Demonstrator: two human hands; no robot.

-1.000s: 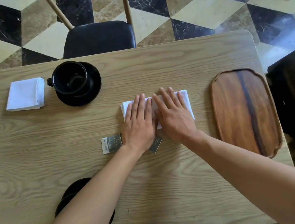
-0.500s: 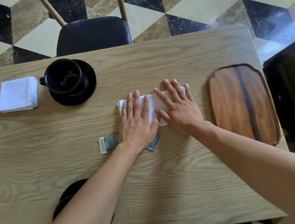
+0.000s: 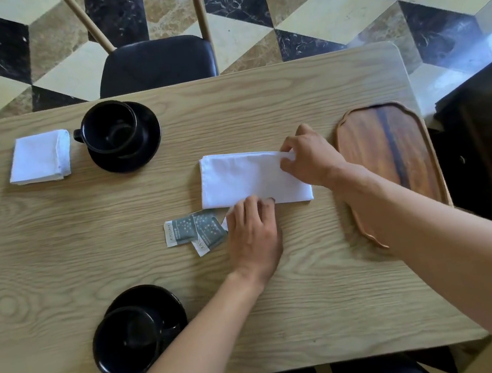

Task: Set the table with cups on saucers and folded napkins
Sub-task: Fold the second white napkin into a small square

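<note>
Napkin cloth (image 3: 246, 178), white and folded into a long band, is laid flat near the middle of the wooden table (image 3: 57, 244), its right end towards the table's right edge. That right end is pinched at its far corner by the right hand (image 3: 310, 158), thumb and curled fingers closed on the fabric. The near edge of the band is touched by the left hand (image 3: 254, 235); its fingertips are bent down onto the cloth, and whether the edge is gripped or only pressed cannot be told. Two grey sachets (image 3: 194, 231) are seen just beside the left hand, overlapping one another, close to the napkin's near left corner.

Towards the far left corner a second napkin (image 3: 40, 158), folded into a square, is placed, and just beside it a black cup (image 3: 110, 128) is set on a black saucer (image 3: 150, 143), handle to the left. Near the near edge another black cup (image 3: 127, 339) is set on its saucer (image 3: 156, 300), partly hidden by the left forearm. A dark wooden tray (image 3: 391, 147) is laid along the right edge, partly covered by the right forearm. A black chair seat (image 3: 155, 64) is seen beyond the far edge.
</note>
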